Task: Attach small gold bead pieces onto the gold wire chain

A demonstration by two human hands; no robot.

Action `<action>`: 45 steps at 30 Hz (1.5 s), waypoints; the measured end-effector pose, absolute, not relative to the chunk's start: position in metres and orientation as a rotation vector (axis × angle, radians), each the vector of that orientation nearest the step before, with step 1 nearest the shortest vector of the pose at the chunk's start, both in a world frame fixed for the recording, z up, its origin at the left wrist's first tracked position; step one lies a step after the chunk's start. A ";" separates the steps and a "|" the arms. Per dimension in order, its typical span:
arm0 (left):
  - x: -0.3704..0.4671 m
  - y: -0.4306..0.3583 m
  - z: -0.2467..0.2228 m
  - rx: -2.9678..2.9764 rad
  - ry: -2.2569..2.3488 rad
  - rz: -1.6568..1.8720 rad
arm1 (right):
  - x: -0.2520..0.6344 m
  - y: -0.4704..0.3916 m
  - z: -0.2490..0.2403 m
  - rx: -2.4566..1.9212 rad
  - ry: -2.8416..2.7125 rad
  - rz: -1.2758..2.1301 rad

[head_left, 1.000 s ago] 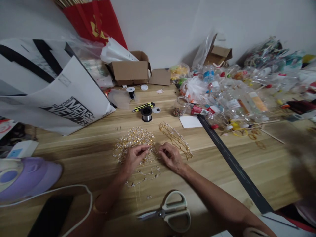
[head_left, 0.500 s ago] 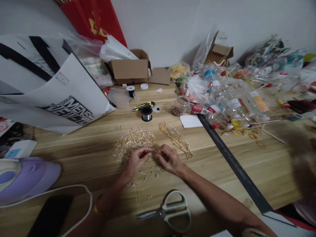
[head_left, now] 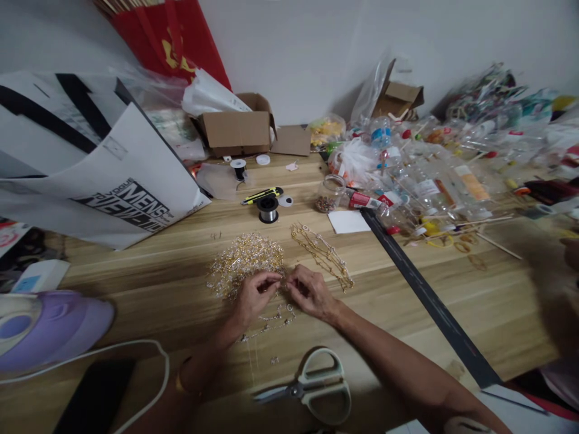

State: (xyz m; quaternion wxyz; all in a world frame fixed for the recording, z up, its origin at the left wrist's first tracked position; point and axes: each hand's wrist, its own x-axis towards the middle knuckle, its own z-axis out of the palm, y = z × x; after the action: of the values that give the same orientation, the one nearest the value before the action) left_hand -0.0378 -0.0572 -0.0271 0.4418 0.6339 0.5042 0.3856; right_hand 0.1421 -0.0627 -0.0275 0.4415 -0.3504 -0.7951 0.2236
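My left hand [head_left: 257, 296] is closed, thumb and fingertips pinched at the right edge of a pile of gold and clear beaded pieces [head_left: 244, 256]. Close beside it, my right hand [head_left: 312, 292] pinches too, its fingertips almost meeting the left ones. What lies between the fingertips is too small to make out. A silvery beaded chain [head_left: 266, 327] lies just below the hands, with thin thread trailing under it. Gold chains [head_left: 322, 256] rest to the right of the pile. White-handled scissors [head_left: 312, 386] lie partly open near the front.
Behind the pile are a wire spool [head_left: 268, 210], a yellow cutter [head_left: 261, 195] and a bead jar [head_left: 329, 194]. A black strip [head_left: 420, 286] crosses the right side. Bottles [head_left: 429, 187] crowd the back right; a phone [head_left: 94, 395] lies front left.
Both hands stay in nearly the same place, with only slight finger movement. At the far right edge, part of another person's hand has come into view.
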 end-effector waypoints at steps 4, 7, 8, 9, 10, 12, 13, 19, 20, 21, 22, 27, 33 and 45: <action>-0.038 -0.057 -0.029 1.610 1.255 0.953 | 0.142 -0.062 -0.027 -0.877 -1.982 0.558; -0.037 -0.058 -0.029 1.634 1.260 0.971 | 0.142 -0.063 -0.026 -0.885 -1.985 0.558; -0.037 -0.058 -0.029 1.641 1.258 0.974 | 0.142 -0.063 -0.026 -0.887 -1.987 0.556; -0.038 -0.058 -0.029 1.646 1.255 0.973 | 0.142 -0.062 -0.027 -0.888 -1.986 0.552; -0.038 -0.058 -0.029 1.650 1.252 0.970 | 0.142 -0.062 -0.027 -0.887 -1.984 0.550; -0.038 -0.058 -0.029 1.657 1.247 0.967 | 0.142 -0.062 -0.028 -0.886 -1.984 0.549; -0.038 -0.058 -0.029 1.662 1.248 0.968 | 0.142 -0.062 -0.028 -0.888 -1.983 0.548; -0.038 -0.058 -0.030 1.712 1.252 0.960 | 0.143 -0.062 -0.030 -0.899 -1.994 0.562; -0.038 -0.058 -0.029 1.716 1.256 0.958 | 0.143 -0.062 -0.030 -0.898 -1.998 0.568; -0.038 -0.058 -0.029 1.718 1.260 0.960 | 0.143 -0.062 -0.030 -0.898 -2.002 0.571; -0.038 -0.058 -0.029 1.719 1.260 0.964 | 0.143 -0.062 -0.030 -0.901 -2.004 0.574; -0.038 -0.059 -0.027 1.727 1.252 0.963 | 0.143 -0.062 -0.030 -0.906 -2.004 0.576; -0.038 -0.058 -0.027 1.695 1.272 0.975 | 0.143 -0.062 -0.029 -0.919 -2.006 0.565; -0.040 -0.057 -0.025 1.644 1.271 0.978 | 0.144 -0.061 -0.028 -0.930 -1.985 0.585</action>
State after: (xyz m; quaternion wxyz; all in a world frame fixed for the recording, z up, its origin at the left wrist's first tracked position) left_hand -0.0395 -0.0569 -0.0254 0.4099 0.6529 0.5049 0.3883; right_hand 0.1437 -0.0613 -0.0279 0.4226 -0.3716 -0.7930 0.2335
